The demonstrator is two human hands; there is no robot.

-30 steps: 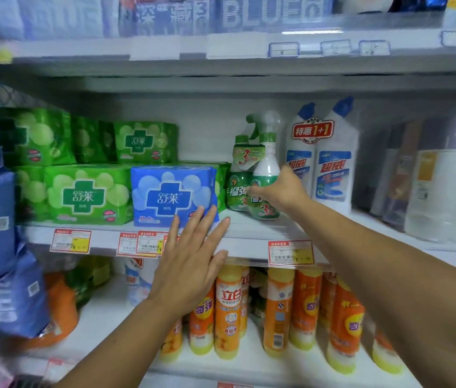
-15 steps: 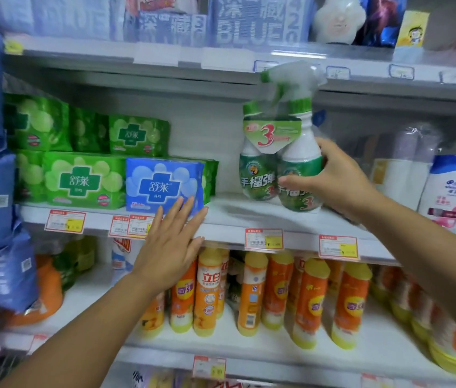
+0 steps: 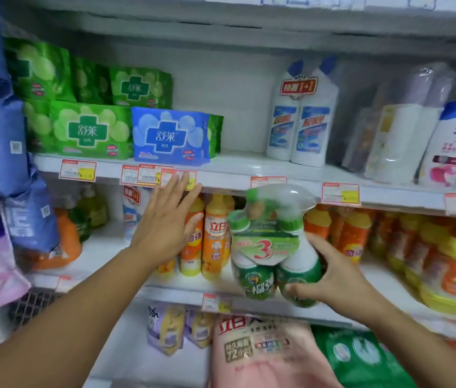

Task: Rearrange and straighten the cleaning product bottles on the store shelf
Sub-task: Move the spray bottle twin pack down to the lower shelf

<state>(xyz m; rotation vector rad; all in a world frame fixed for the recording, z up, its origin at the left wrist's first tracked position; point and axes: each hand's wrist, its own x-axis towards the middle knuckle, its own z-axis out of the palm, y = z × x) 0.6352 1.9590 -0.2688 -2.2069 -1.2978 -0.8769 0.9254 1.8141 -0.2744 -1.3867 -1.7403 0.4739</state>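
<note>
Gripping the green twin-pack of spray bottles (image 3: 275, 256) low on its right side, the right hand (image 3: 336, 278) is holding it upright, off the shelf, before the orange bottles (image 3: 214, 236). The left hand (image 3: 168, 219), fingers (image 3: 182, 183) spread and empty, is being held just left, at the shelf edge (image 3: 229, 179).

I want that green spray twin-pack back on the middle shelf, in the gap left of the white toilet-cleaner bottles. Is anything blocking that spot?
Nothing visible blocks it. The shelf is bare between the blue pad pack and the toilet-cleaner bottles. The right hand holds the spray twin-pack below it.
</note>
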